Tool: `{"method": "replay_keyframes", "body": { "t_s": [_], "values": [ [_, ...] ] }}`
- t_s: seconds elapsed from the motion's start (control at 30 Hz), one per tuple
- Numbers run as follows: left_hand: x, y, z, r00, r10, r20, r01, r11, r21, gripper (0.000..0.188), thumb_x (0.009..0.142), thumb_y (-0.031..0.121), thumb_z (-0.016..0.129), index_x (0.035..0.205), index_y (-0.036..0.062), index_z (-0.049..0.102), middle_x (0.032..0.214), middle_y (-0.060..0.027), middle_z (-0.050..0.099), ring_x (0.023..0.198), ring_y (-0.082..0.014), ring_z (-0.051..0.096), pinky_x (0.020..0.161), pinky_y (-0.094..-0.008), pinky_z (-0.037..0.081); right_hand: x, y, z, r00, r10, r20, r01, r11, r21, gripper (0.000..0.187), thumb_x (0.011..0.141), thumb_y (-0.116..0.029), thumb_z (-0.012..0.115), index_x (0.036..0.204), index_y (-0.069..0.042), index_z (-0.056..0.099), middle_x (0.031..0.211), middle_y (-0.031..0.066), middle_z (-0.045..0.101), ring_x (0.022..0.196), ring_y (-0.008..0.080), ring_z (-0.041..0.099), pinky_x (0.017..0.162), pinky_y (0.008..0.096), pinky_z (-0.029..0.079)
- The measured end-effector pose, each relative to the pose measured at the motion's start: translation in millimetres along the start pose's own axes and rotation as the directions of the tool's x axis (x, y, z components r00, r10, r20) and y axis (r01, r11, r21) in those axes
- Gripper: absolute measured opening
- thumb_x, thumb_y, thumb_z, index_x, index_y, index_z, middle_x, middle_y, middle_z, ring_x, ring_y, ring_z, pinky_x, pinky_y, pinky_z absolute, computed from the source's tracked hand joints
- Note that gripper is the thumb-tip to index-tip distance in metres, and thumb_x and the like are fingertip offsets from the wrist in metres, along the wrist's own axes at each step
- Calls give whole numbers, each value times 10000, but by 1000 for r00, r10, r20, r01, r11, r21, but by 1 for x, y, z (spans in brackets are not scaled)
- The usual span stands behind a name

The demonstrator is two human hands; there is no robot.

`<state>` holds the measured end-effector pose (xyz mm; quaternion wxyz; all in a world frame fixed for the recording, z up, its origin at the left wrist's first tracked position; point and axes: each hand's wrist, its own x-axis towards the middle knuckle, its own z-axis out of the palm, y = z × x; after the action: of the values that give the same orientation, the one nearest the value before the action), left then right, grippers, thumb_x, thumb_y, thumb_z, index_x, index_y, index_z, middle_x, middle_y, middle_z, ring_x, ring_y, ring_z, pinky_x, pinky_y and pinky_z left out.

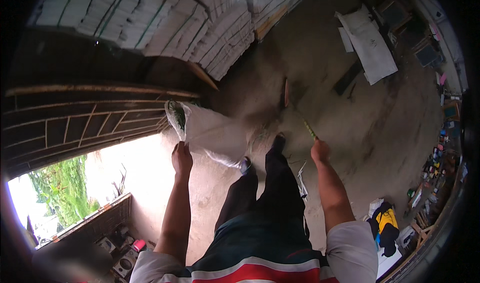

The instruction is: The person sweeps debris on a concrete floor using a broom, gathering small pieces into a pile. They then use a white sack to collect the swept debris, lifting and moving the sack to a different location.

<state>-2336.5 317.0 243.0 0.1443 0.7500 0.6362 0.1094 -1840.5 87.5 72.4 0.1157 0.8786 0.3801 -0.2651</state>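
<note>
My left hand point(182, 158) is closed on the mouth edge of a white woven sack point(215, 130). The sack lies tilted on the floor in front of my left foot, and some green leafy matter point(178, 114) shows at its opening. My right hand point(320, 150) is wrapped round the yellow-green handle point(310, 129) of a thin stick-like tool, held out ahead and to the right. Its far end is blurred against the floor, so its kind is unclear. Beyond it is a narrow reddish-brown piece point(286, 92). A few green bits point(261, 132) lie between the sack and my right foot.
Stacked white bundles point(165, 23) rise at the far left, above a slatted wooden frame point(75, 120). A white sheet point(370, 48) lies at the far right. Clutter point(435, 163) lines the right wall, near a black-and-yellow cloth point(386, 225). A white frame-like object point(302, 180) lies beside my right leg.
</note>
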Motion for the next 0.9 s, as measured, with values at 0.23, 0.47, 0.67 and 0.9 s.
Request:
{"method": "replay_keyframes", "body": {
  "t_s": [0.23, 0.47, 0.67, 0.9],
  "values": [
    [-11, -44, -24, 990, -75, -120, 62, 992, -109, 135, 937, 97, 574, 852, -4, 548, 802, -249, 593, 754, -468, 579, 642, -510, 443, -73, -54, -11, 998, -1, 60, 2, 1000, -18, 351, 961, -209, 485, 1283, -231, 622, 984, 168, 705, 926, 364, 687, 790, 490, 548],
    [-20, -63, -32, 950, -134, -280, 81, 978, -193, 153, 945, 131, 588, 926, -20, 603, 827, -280, 616, 784, -488, 585, 655, -499, 452, -148, -98, 10, 980, -94, 176, 95, 996, 5, 354, 958, -207, 468, 1259, -250, 648, 989, 156, 704, 927, 377, 676, 809, 504, 531],
    [-40, -78, -31, 933, -273, -235, 210, 942, -263, 171, 954, 139, 579, 917, -26, 596, 821, -286, 605, 777, -491, 578, 657, -502, 451, -188, -87, 50, 959, -176, 222, 184, 983, -16, 282, 994, -250, 455, 1185, -182, 651, 1027, 160, 690, 979, 377, 669, 826, 512, 535],
    [-69, -78, -28, 909, -344, -237, 239, 894, -380, 205, 967, 165, 565, 931, -34, 601, 833, -297, 608, 772, -504, 568, 656, -504, 441, -171, -9, 61, 990, -58, 126, 74, 989, -130, 320, 1024, -287, 420, 1066, -174, 716, 991, 150, 716, 962, 356, 693, 796, 478, 560]
  ]
}}
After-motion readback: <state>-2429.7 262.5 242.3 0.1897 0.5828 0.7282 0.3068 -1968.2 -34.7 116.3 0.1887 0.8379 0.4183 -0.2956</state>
